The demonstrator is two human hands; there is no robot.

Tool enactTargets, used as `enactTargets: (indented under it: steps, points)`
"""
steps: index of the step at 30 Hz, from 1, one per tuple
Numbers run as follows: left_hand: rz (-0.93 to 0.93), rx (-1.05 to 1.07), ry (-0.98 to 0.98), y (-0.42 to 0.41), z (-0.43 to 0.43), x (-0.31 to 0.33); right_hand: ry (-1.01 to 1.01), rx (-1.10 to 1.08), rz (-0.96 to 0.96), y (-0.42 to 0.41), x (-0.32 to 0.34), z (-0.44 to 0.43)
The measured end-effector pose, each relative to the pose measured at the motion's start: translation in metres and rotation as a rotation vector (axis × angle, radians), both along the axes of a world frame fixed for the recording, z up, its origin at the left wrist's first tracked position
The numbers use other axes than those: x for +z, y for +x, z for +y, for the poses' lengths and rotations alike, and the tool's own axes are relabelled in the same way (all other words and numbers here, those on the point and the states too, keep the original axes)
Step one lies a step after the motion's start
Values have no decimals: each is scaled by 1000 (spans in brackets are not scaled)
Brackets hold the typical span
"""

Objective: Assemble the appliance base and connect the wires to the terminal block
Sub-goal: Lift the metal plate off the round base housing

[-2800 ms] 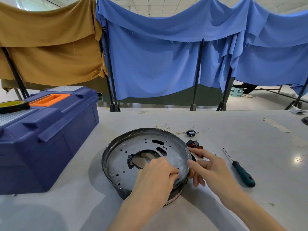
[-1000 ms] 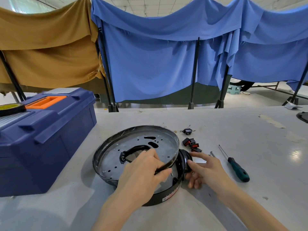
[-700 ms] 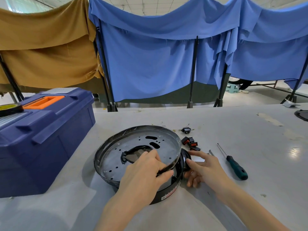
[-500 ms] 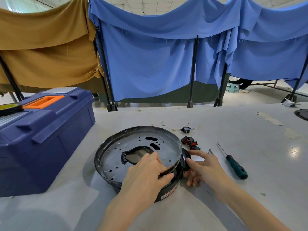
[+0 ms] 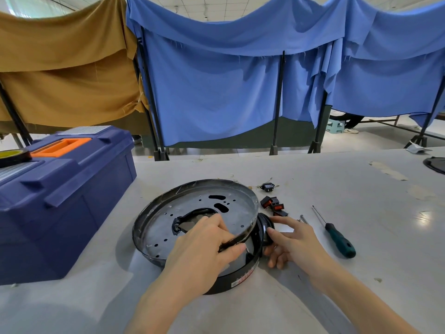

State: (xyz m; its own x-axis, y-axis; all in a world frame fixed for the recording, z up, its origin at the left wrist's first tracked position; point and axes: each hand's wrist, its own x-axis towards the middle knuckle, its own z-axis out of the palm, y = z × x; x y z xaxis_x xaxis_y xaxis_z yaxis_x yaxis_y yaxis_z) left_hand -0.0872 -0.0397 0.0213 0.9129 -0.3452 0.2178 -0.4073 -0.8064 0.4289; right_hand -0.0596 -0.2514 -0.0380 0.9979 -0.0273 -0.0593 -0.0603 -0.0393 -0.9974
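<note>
A dark blue toolbox (image 5: 65, 196) with an orange handle was seen well to the left of the left hand's fingers, with a roll of tape (image 5: 13, 156) lying on its lid. The round metal plate (image 5: 195, 213) of the appliance base was tilted, its near right edge lifted clear of the black housing ring (image 5: 240, 276) beneath it. The left hand (image 5: 204, 249) was closed on that lifted edge, fingers laid over the top of the plate and the thumb tucked under its rim. Just to the right, the right hand (image 5: 291, 239) was set against a black rounded part (image 5: 265, 229) on the outer wall of the ring, thumb and forefinger spread around it; whether it was actually pinched could not be told. Beyond the right hand's fingertips, small black switches with red faces (image 5: 273, 204) lay on the grey table (image 5: 361, 194), and a small black socket with thin wires (image 5: 268, 187) lay farther off. To the right of those fingers, a green-handled screwdriver (image 5: 337, 238) lay apart from the hand.
</note>
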Motion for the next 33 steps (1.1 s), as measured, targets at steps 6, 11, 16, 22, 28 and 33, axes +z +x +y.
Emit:
enactTargets:
  steps: [6,11,16,22,28,33]
  points:
    - [0,-5,-20,0,2,2,5,-11,5,-2,3,0]
    - [-3,3,-45,-1,4,5,-227,-110,-71,-7,8,3]
    - [-17,-4,-24,0,5,4,-498,-68,-412,-16,29,3]
    - [-10,-4,6,-1,4,3,-521,163,-388,-20,21,16]
    - [-17,-5,16,-1,2,4,-505,152,-402,-17,16,19]
    - [-27,-5,50,-3,-1,4,-525,176,-407,-18,17,19]
